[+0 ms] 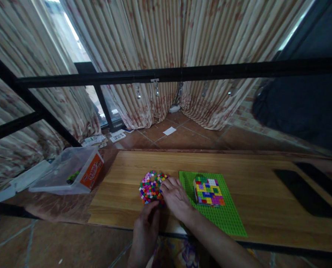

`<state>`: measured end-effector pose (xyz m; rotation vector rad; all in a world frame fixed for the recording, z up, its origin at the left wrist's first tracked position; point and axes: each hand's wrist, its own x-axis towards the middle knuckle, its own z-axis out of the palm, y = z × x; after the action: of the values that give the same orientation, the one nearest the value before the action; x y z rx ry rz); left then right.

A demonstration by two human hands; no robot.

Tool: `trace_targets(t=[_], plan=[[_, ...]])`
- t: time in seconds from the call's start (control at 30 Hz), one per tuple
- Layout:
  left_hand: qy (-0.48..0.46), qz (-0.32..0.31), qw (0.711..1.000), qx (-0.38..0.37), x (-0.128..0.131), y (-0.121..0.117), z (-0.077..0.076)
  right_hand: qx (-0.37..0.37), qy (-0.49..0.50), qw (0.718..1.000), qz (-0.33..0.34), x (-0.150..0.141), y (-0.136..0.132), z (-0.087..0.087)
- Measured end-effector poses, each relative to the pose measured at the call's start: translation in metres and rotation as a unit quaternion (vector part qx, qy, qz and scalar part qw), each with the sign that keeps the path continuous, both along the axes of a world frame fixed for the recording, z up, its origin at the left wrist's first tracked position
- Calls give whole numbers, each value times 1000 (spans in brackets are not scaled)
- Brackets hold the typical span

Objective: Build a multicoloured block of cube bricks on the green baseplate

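A pile of small toy bricks [149, 188] in many colours lies on the wooden table. My right hand [175, 195] reaches over the pile's right side, fingers bent down and closed among the bricks; what they grip is hidden. Just below the pile, my left hand [147, 227] has its thumb and forefinger curled together near the lowest bricks. Anything between them is too small to name. Right of my right hand, a block built of multicoloured bricks [209, 191] sits on a green studded baseplate [231, 219].
Two dark flat panels [305, 191] lie at the table's right end. Left of the wooden table [115, 197] stands a clear plastic bin [62, 182] with an orange label and some green pieces inside. A black metal bar [199, 73] crosses beyond the table, before curtains.
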<state>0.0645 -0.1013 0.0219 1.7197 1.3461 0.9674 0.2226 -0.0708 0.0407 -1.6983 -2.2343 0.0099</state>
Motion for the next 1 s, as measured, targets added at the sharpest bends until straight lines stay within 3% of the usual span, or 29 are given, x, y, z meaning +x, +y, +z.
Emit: trace_targets(t=[0.27,0.4,0.57,0.67,0.73,0.8,0.87,0.93,1.0], plan=[[-31,38,998,-40,-3,12,4,17,27,999,36,3,-5,10],[-115,35,986,-119,4,19,24,35,108,993,38,4,-24,29],[-197,-64,945,-253,22,12,53,37,269,961,57,10,-62,37],[-219,-66,931,-283,33,2,62,6,422,905,-43,16,-80,31],[-231,-65,925,-294,40,-3,63,-41,533,839,-96,20,-89,29],[-239,-75,918,-307,46,-7,63,-88,624,769,-108,23,-97,30],[-243,-93,912,-318,52,-11,63,-108,677,719,-115,28,-102,33],[-250,-108,908,-318,58,-14,63,-103,693,699,-140,34,-107,36],[-262,-118,907,-307,65,-19,65,-91,690,699,-163,39,-111,38]])
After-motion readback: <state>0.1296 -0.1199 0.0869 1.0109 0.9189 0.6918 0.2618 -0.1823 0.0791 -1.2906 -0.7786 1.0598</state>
